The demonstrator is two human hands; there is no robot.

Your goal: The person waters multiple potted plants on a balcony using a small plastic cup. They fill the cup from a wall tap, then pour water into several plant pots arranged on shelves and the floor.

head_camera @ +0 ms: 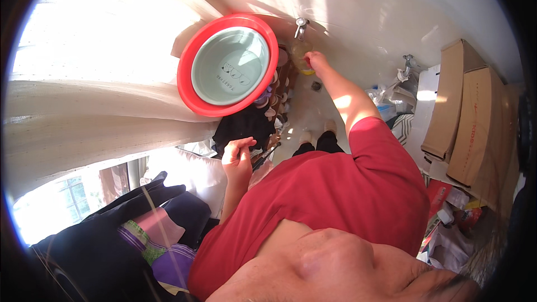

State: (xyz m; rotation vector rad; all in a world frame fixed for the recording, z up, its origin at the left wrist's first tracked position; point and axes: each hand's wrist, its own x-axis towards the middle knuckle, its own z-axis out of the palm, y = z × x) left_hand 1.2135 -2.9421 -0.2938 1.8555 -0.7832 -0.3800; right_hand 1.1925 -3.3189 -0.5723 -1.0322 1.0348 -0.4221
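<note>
My right hand [316, 63] is stretched out below a wall tap [301, 27], its fingers closed on the rim of a clear container [301, 52] with yellow at its edge. Beneath the tap's spout is that container; whether water runs cannot be told. My left hand [239, 155] is raised in front of my body, fingers bent and partly apart, with nothing seen in it. Beyond it, a pale green basin [230, 67] printed with small figures sits inside a larger red basin [186, 79]. Black cloth [245, 128] lies below the basins, near my left hand.
A pale curtain [105, 109] hangs at the left, above dark clothing [105, 226]. Shoes stand on a rack beside the basins. A floor drain [316, 86] lies ahead of my feet. Cardboard boxes [474, 121], plastic bags and a second tap [408, 63] are at the right.
</note>
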